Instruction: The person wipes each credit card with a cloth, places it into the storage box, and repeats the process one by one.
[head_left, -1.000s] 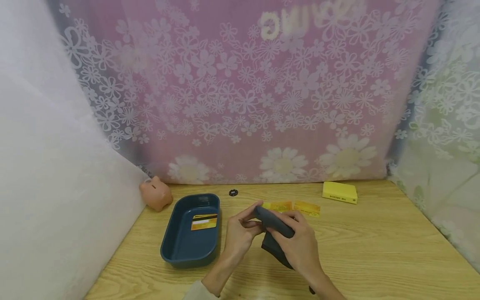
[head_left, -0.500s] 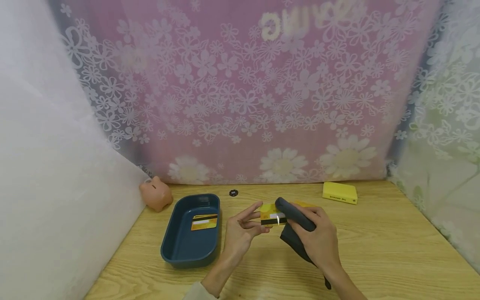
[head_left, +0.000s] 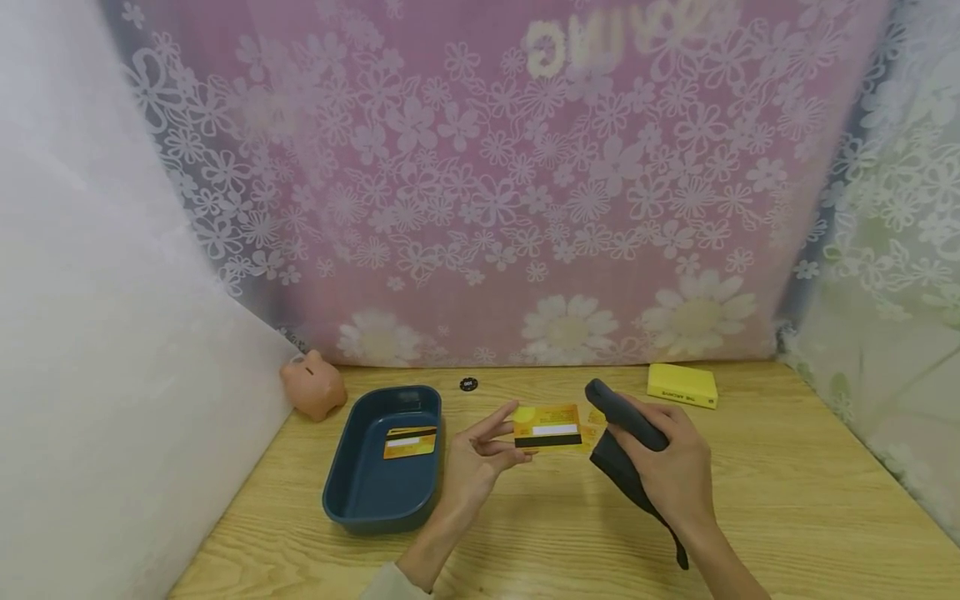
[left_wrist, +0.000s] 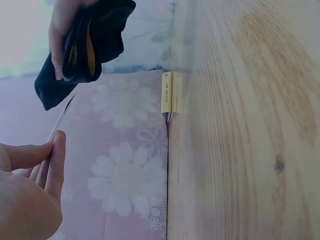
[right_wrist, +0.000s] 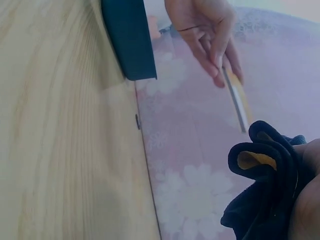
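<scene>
Between thumb and fingers, my left hand [head_left: 476,467] pinches a yellow-orange bank card [head_left: 549,427] by its left edge, its dark stripe facing the head camera. My right hand [head_left: 678,467] grips a dark, soft folded pouch [head_left: 627,415] with a thin strap end hanging down. In the right wrist view, the pouch [right_wrist: 270,175] shows folded layers with something yellow-orange inside one fold. Card and pouch are apart. Behind the held card, more yellow cards [head_left: 594,437] on the table are mostly hidden. Other cards [head_left: 409,447] lie in a dark blue tray [head_left: 378,500] to the left.
A pink piggy bank [head_left: 313,386] stands left of the tray at the back. A black poker chip [head_left: 468,384] and a yellow box-like book [head_left: 682,385] lie near the flowered curtain [head_left: 487,208]. White cloth hangs along both sides of the wooden table [head_left: 787,517].
The pouch has moved right and away from my left hand, and the card has come out of it, held in that hand. My left hand has stayed nearly in place.
</scene>
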